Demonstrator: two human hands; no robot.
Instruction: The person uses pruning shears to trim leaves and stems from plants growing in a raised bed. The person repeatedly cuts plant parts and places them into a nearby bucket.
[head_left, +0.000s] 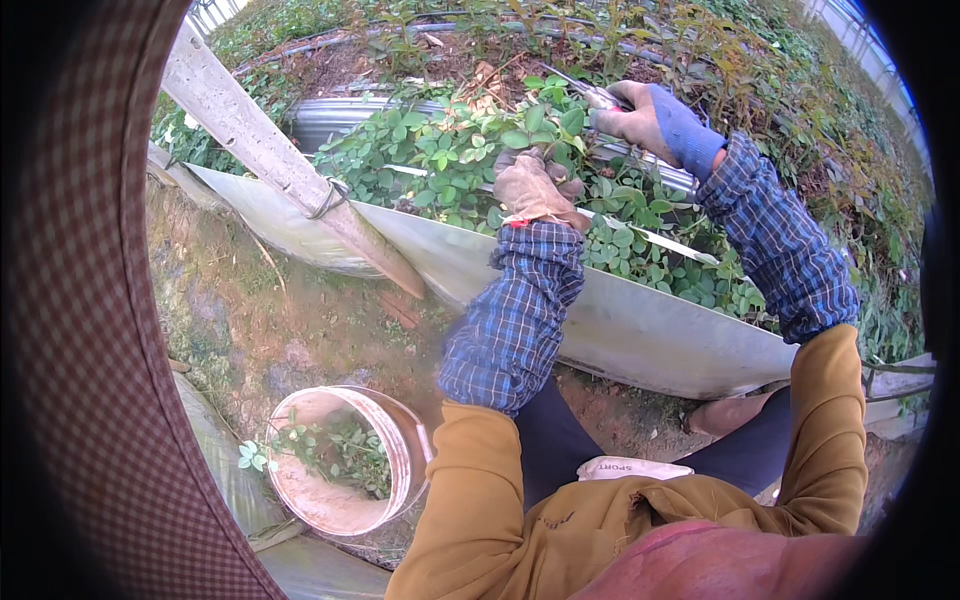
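My left hand (536, 184), in a soiled work glove, has its fingers curled around leafy green stems (534, 129) at the edge of the planting bed. Its fingertips are partly hidden among the leaves. Up and to the right, my right hand (652, 124) wears a blue and tan glove and grips a pair of garden snips (596, 95). The slim metal blades point up and left, just above the foliage; a bit of red shows at the handle. How far apart the blades are I cannot tell.
A pale plastic sheet (660, 330) edges the bed, crossed by a slanting concrete post (247, 127) on the left. A white bucket (405, 442) with cut leafy stems (352, 457) stands tilted on the dirt path (247, 300). Corrugated grey sheeting (330, 116) and hoses (517, 27) run through the bed.
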